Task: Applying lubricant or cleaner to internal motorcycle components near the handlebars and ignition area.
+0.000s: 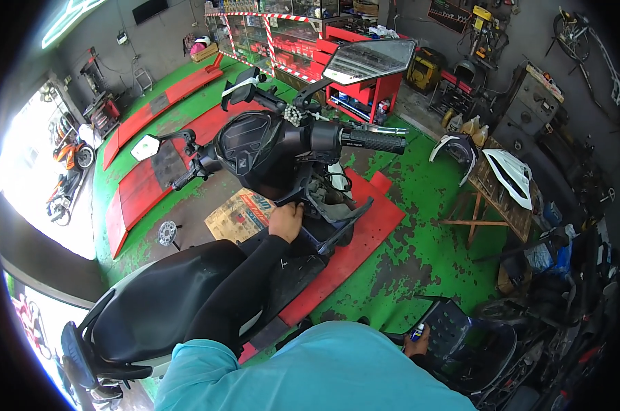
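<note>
At mid-frame, my left hand (286, 221) touched the scooter (169, 298).
I couldn't tell its grip; lower right, my right hand (419, 342) held a bottle (417, 332).

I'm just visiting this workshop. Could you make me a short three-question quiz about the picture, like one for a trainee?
1. What is in the person's right hand?
a) a wrench
b) a small blue-and-white container
c) a paintbrush

2. True or false: the scooter seat is bright yellow.

3. Which of the person's hands is nearer the scooter handlebar?

Key:
1. b
2. False; it is black.
3. The left hand, on the scooter's dark bodywork.
</note>
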